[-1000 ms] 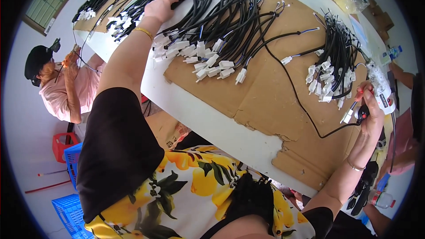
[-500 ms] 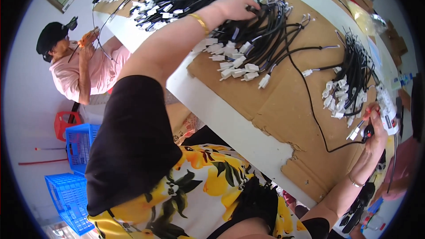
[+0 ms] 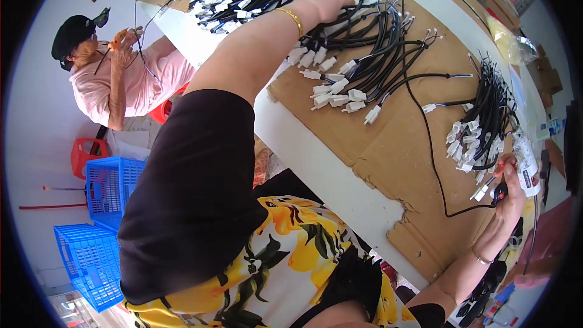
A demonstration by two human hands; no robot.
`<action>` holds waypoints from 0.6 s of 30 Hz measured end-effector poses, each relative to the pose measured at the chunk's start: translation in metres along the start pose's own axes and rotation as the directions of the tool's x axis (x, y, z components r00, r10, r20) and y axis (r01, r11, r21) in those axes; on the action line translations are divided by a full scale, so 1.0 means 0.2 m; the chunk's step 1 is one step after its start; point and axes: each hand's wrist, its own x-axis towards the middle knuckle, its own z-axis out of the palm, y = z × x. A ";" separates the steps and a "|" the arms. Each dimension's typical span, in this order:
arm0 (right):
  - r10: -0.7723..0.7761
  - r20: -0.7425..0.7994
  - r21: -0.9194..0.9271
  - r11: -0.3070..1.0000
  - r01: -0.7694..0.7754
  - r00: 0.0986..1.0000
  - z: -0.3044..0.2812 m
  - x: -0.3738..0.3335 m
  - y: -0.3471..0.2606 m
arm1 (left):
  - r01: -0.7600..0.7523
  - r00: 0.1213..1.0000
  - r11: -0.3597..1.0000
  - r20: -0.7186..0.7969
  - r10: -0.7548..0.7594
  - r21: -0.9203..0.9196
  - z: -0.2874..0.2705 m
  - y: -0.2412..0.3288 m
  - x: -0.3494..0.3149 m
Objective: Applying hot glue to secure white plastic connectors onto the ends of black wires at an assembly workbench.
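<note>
My left hand (image 3: 328,5) reaches to the far side of the table. Its fingers are closed at the edge of a large bundle of black cables (image 3: 381,35) with white plug connectors; the fingertips seem to pinch a cable, though the hand partly hides it. At the right side, my right hand (image 3: 511,191) grips a white corded tool that looks like a glue gun (image 3: 526,167). Beside it lies a smaller bundle of black cables (image 3: 487,100) with white connectors. A thin black cord (image 3: 430,152) runs over the cardboard to my right hand.
Brown cardboard (image 3: 364,140) with a torn edge covers part of the white table (image 3: 303,140). Another cable pile (image 3: 243,1) lies at the far left. A co-worker in pink (image 3: 103,88) sits left, holding an orange tool. Blue crates (image 3: 91,261) stand at the lower left.
The whole view has shifted slightly. My left hand has moved a little farther away and to the left over the cables. My right hand still holds the glue gun in about the same place.
</note>
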 end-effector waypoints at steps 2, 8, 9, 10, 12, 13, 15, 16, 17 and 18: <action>0.013 0.006 0.010 1.000 -0.013 1.000 -0.01 0.00 0.01 | -0.016 0.999 1.000 -0.042 0.017 0.017 0.03 -0.06 0.01; 0.002 0.040 0.029 1.000 -0.004 0.999 -0.02 0.03 0.02 | -0.127 0.985 0.957 -0.147 0.090 -0.262 0.03 -0.22 -0.03; 0.010 0.041 0.010 1.000 -0.011 0.999 -0.02 0.03 0.01 | -0.070 0.990 0.946 -0.138 0.027 -0.315 0.03 -0.22 -0.01; 0.030 0.021 -0.023 0.999 -0.029 0.999 -0.03 0.01 0.01 | -0.278 0.915 0.907 -0.373 0.151 -0.317 -0.12 -0.07 -0.10; 0.022 0.029 -0.031 0.999 -0.021 0.999 -0.03 0.02 0.01 | -0.243 0.942 0.821 -0.327 0.074 -0.516 -0.15 -0.04 -0.13; 0.021 0.036 -0.029 0.999 -0.020 0.999 -0.03 0.03 0.02 | -0.280 0.933 0.776 -0.352 0.080 -0.565 -0.15 0.01 -0.13; 0.017 0.053 -0.018 1.000 -0.016 0.998 -0.03 0.03 0.03 | -0.348 0.929 0.721 -0.327 0.176 -0.599 -0.21 0.11 -0.21; 0.005 0.060 -0.031 1.000 -0.004 0.998 -0.03 0.03 0.03 | -0.463 0.873 0.706 -0.413 0.259 -0.536 -0.21 0.15 -0.22; -0.014 0.067 -0.044 0.999 0.017 0.998 -0.02 0.03 0.02 | -0.490 0.868 0.682 -0.377 0.323 -0.543 -0.16 0.16 -0.18; -0.023 0.072 -0.041 0.999 0.026 0.997 -0.02 0.03 0.01 | -0.514 0.858 0.657 -0.340 0.386 -0.551 -0.10 0.18 -0.13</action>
